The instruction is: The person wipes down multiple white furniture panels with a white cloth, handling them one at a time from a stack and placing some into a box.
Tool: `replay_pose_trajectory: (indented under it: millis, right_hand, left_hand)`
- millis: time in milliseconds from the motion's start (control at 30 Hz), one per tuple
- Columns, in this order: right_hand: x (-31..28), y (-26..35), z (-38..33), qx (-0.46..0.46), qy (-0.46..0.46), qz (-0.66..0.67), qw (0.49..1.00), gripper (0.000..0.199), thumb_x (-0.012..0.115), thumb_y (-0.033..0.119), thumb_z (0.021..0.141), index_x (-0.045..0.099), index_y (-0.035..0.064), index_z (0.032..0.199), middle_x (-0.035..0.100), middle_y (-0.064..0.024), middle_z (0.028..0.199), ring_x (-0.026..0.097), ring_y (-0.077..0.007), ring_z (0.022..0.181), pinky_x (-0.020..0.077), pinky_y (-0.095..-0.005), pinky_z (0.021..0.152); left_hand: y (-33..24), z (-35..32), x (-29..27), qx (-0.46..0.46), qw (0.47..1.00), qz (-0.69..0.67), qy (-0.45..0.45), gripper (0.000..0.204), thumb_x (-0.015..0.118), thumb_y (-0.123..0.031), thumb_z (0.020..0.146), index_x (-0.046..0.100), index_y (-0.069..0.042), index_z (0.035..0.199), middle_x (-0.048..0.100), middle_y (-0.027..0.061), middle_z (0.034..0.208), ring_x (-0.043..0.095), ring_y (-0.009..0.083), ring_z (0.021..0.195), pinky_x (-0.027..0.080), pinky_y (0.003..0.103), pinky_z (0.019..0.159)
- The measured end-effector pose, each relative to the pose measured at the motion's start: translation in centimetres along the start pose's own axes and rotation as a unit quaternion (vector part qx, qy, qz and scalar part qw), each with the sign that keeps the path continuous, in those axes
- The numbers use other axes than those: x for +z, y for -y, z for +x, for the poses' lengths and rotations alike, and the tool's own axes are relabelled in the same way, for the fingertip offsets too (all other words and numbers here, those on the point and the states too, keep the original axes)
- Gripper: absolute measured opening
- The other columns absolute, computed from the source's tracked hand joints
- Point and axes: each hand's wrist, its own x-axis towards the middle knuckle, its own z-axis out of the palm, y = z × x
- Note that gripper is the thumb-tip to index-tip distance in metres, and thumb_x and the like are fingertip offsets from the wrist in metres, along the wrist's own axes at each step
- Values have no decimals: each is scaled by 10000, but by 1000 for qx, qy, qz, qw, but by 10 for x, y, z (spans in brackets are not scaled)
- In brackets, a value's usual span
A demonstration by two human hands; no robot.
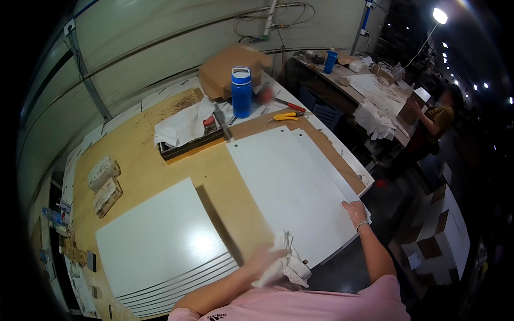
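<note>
A large white panel (pixel 284 182) with small dark holes near its corners lies in front of me, on top of at least one similar panel. My left hand (pixel 266 259), blurred by motion, holds a crumpled white cloth (pixel 290 266) at the panel's near left corner. At the panel's right edge is my right hand (pixel 355 212), its fingers on the edge and partly hidden. Left of these, a glossy white panel (pixel 166 235) with dark parallel grooves along its near end rests on the tan tabletop (pixel 144 171).
Behind the panels stand a tray (pixel 194 145) with a white cloth over it, a blue bottle (pixel 241 93), a cardboard box (pixel 230 69) and yellow-handled pliers (pixel 287 116). Two worn blocks (pixel 107 197) sit left. A co-worker (pixel 441 115) is at another table; cartons (pixel 441 235) stand right.
</note>
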Motion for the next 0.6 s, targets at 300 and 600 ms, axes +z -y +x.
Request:
replay_pose_trajectory:
  millis: [300,600]
  right_hand:
    - [-26,-58,42,-19,-71,-69,995,449,714,419,786,634,7,628,606,-193,637,585,-392,633,441,-471,625]
    - [-7,-73,22,92,-288,-13,953,511,747,236,787,577,-16,1198,569,-187,1196,541,-370,1121,441,-401,972]
  left_hand:
    - [37,103,36,-23,992,45,117,354,745,-209,847,648,45,1074,672,95,939,640,145,763,502,294,619]
    - [29,80,30,0,977,160,138,388,738,-192,854,640,25,1160,683,96,1047,651,161,885,521,281,765]
